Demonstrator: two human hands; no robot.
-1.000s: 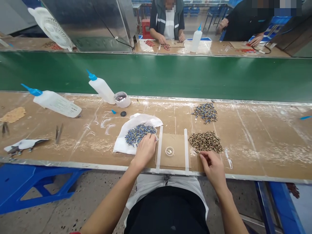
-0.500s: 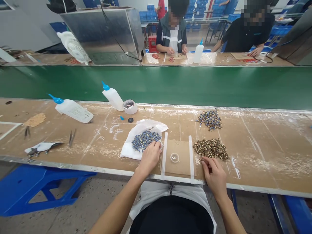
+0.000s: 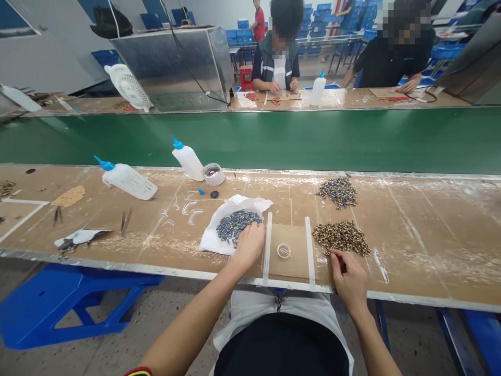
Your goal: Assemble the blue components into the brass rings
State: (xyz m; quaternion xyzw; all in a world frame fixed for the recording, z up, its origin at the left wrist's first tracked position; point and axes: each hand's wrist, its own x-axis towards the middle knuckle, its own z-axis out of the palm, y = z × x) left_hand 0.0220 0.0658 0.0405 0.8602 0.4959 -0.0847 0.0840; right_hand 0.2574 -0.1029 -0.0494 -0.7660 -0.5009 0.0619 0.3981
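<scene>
My left hand [image 3: 251,244] rests at the right edge of a pile of small blue and gold parts [image 3: 236,225] on a white cloth [image 3: 211,241]. Its fingers are curled together, and whatever is between them is hidden. At the near edge of a pile of small brass-coloured parts [image 3: 341,237], my right hand [image 3: 348,274] has thumb and forefinger pinched; anything held there is too small to make out. Between the hands lies a cardboard piece [image 3: 297,266] edged with white tape strips. On it stands a small round clear dish [image 3: 284,251] with a thin thing inside.
Another blue and gold pile [image 3: 337,192] sits farther back. To the left are two white bottles [image 3: 131,181] with blue nozzles, a tape roll [image 3: 213,174] and tweezers [image 3: 126,222]. Beyond runs a green belt [image 3: 258,138], with co-workers [image 3: 278,62] seated across it.
The whole view has shifted slightly. My left hand has moved a little along the right side of the blue pile; my right hand stays by the brass-coloured pile, fingers pinched.
</scene>
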